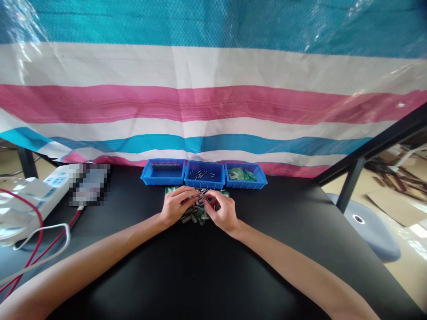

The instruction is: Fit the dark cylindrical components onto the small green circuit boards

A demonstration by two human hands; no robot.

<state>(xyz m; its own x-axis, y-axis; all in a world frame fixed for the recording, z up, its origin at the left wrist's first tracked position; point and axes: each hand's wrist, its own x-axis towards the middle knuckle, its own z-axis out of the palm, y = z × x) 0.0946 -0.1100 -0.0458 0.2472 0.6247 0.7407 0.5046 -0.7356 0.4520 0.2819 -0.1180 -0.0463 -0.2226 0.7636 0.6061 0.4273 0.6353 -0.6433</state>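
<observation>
Small metal part (201,196): located between the fingertips of both hands, over the mixed pile; its exact form is largely covered by fingers. Nearest the viewer, both forearms (110,249) reach forward across the black table (196,275) and converge in a symmetrical V. The left hand (178,205) is turned inward, back of the hand upward, its fingers extended and pinching the part from the left. The right hand (222,212) mirrors it, thumb and curled forefinger pinching the right end. The two-handed hold presumably steadies so small an item. Beneath and around the fingers lies the pile (189,218), with metal cylinders and green pieces visible; its centre is partly hidden. Just beyond stand three blue bins in a row, apparently for short reach and sorted contents: left bin (163,182), lined-up metal cylinders; middle bin (204,183), loose thin pins; right bin (246,184), green pieces. Behind them hangs a striped sheet (213,104).
</observation>
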